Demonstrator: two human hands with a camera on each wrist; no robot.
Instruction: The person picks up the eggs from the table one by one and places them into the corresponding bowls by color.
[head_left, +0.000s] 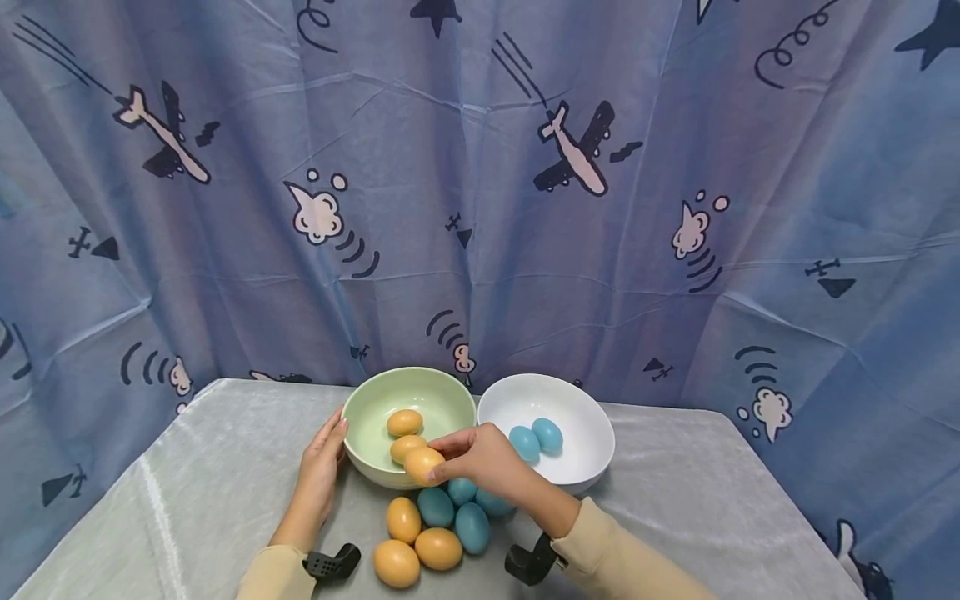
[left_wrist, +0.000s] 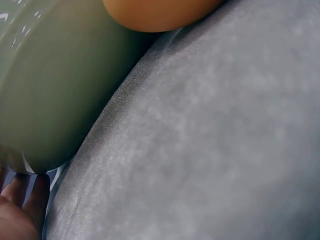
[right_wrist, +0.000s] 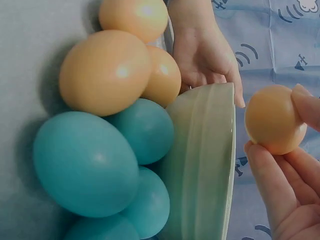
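My right hand point(head_left: 483, 458) pinches a yellow-orange egg point(head_left: 424, 466) between thumb and fingers over the front rim of the green bowl point(head_left: 367, 454). In the right wrist view, that held egg point(right_wrist: 275, 120) is apart from the bowl. Two more yellow-orange eggs point(head_left: 405, 422) lie inside the green bowl. My left hand point(head_left: 321, 462) rests against this bowl's left side, thumb near the rim; the left wrist view shows its fingers point(left_wrist: 36, 200) touching the outer wall. In front of the bowls, yellow-orange eggs point(head_left: 438, 549) and blue eggs point(head_left: 472, 528) lie in a cluster on the table.
A white bowl point(head_left: 600, 446) with two blue eggs point(head_left: 548, 435) stands right of the green bowl. Grey cloth point(head_left: 675, 492) covers the table. Behind it hangs a blue patterned curtain point(head_left: 480, 208). Each wrist wears a black device point(head_left: 531, 562).
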